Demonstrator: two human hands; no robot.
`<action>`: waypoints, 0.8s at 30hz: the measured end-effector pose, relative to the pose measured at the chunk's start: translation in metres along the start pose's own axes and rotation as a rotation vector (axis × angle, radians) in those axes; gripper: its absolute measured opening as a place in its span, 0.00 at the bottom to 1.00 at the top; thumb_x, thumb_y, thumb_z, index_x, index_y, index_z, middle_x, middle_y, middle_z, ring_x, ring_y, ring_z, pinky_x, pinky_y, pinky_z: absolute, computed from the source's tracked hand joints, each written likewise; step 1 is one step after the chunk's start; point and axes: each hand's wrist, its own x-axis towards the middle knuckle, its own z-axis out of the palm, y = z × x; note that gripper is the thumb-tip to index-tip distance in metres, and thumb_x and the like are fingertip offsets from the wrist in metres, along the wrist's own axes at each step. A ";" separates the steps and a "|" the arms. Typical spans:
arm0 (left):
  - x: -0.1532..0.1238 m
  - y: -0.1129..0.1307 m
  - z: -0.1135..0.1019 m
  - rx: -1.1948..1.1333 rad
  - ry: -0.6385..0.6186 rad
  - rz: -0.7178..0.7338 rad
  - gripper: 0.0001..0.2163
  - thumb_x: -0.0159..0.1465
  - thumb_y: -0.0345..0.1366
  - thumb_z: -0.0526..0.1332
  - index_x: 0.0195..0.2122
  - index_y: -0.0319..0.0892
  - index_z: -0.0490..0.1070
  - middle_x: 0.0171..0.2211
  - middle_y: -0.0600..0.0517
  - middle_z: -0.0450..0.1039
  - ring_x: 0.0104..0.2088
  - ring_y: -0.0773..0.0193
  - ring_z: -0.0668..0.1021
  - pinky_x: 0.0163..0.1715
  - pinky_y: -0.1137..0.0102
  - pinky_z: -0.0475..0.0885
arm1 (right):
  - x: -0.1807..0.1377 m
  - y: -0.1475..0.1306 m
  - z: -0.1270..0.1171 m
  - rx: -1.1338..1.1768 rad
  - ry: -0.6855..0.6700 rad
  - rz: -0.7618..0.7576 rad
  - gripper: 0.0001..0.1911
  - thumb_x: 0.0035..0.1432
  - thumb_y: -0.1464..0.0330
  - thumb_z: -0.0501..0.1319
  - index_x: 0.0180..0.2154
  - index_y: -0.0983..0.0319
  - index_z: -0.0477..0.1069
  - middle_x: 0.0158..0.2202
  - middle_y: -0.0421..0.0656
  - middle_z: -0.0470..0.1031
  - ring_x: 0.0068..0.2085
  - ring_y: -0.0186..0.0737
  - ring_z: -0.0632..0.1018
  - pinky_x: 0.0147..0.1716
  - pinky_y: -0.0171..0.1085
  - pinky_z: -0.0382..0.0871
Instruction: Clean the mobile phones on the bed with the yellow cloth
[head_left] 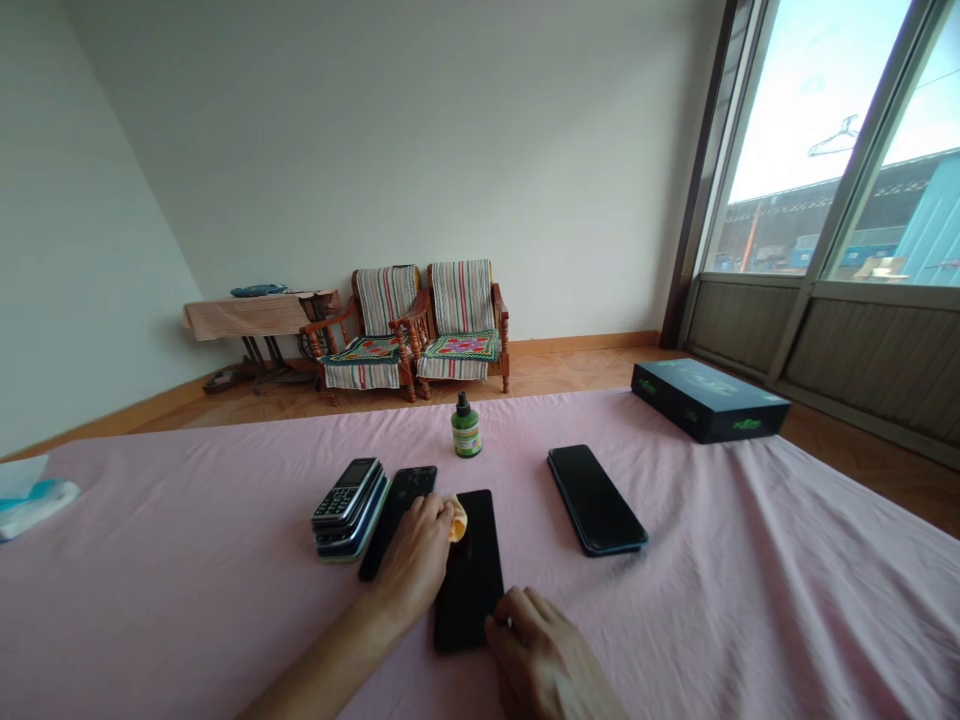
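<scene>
My left hand (421,545) is closed on a pale yellow cloth (457,520), pressed to the upper left part of a flat black phone (471,590). Along that phone's lower right edge, my right hand (544,650) has its fingers curled and pinching the side. A second black phone (397,510) lies partly hidden under my left hand and forearm. Left of it is a stack of phones with a silver keypad phone (349,490) on top. To the right rests another dark phone (596,500), face up and apart from both hands.
A green bottle with a black cap (466,428) stands beyond the phones. A black box (709,400) sits at the far right of the pink cloth-covered surface (735,570). At the left edge is a white and blue packet (34,505). Two wooden chairs (459,310) stand by the wall.
</scene>
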 end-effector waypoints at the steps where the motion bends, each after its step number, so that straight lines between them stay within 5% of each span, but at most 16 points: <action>1: 0.004 0.000 0.000 -0.003 0.002 0.000 0.15 0.65 0.23 0.47 0.44 0.38 0.72 0.39 0.46 0.69 0.40 0.58 0.71 0.44 0.64 0.66 | 0.000 0.000 0.000 0.000 0.005 0.004 0.13 0.42 0.85 0.55 0.26 0.61 0.67 0.28 0.42 0.71 0.27 0.37 0.73 0.25 0.31 0.67; 11: 0.026 0.027 0.006 -0.019 -0.030 0.064 0.16 0.63 0.21 0.50 0.46 0.39 0.71 0.43 0.47 0.69 0.44 0.58 0.70 0.47 0.66 0.65 | 0.001 -0.005 -0.003 -0.060 0.008 -0.051 0.10 0.45 0.82 0.58 0.24 0.61 0.67 0.27 0.39 0.71 0.26 0.36 0.72 0.21 0.32 0.61; 17: 0.024 0.023 0.004 -0.032 -0.054 0.087 0.16 0.64 0.21 0.49 0.47 0.40 0.70 0.42 0.47 0.69 0.44 0.58 0.71 0.47 0.65 0.65 | 0.002 -0.003 -0.016 -0.094 0.038 -0.035 0.09 0.43 0.66 0.67 0.25 0.60 0.68 0.30 0.41 0.74 0.30 0.42 0.73 0.25 0.37 0.64; 24: 0.018 0.024 -0.001 -0.032 -0.058 0.085 0.14 0.65 0.22 0.49 0.45 0.38 0.71 0.41 0.46 0.70 0.44 0.57 0.71 0.47 0.64 0.66 | -0.007 0.001 -0.001 -0.197 0.010 -0.043 0.12 0.46 0.79 0.60 0.35 0.63 0.72 0.36 0.45 0.78 0.32 0.44 0.75 0.26 0.37 0.70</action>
